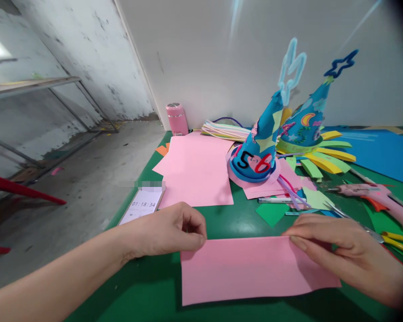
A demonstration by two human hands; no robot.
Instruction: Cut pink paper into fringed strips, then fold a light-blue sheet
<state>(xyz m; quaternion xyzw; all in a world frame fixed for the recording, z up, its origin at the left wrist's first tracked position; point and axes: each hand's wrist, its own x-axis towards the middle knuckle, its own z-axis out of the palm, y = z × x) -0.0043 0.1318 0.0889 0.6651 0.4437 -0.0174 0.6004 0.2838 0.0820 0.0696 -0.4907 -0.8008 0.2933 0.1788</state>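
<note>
A pink paper strip (248, 273) stretches between my two hands over the green table (147, 295). My left hand (174, 228) pinches its top edge near the left corner. At the right part of that edge, my right hand (339, 250) holds the paper between thumb and fingers. Beyond them lie larger pink sheets (198, 172). Two blue cone hats stand farther back: the nearer hat (260, 138) bears a black 5 and a red 6, and the other hat (307, 118) has a dark blue star on top.
A phone (143, 203) showing a timer lies at the table's left edge, with a pink bottle (177, 119) behind. To the right are a pink glue gun (379, 197), scissors (396, 243), a green paper piece (271, 213) and a blue sheet (383, 150). Paper strips (225, 130) lie near the wall.
</note>
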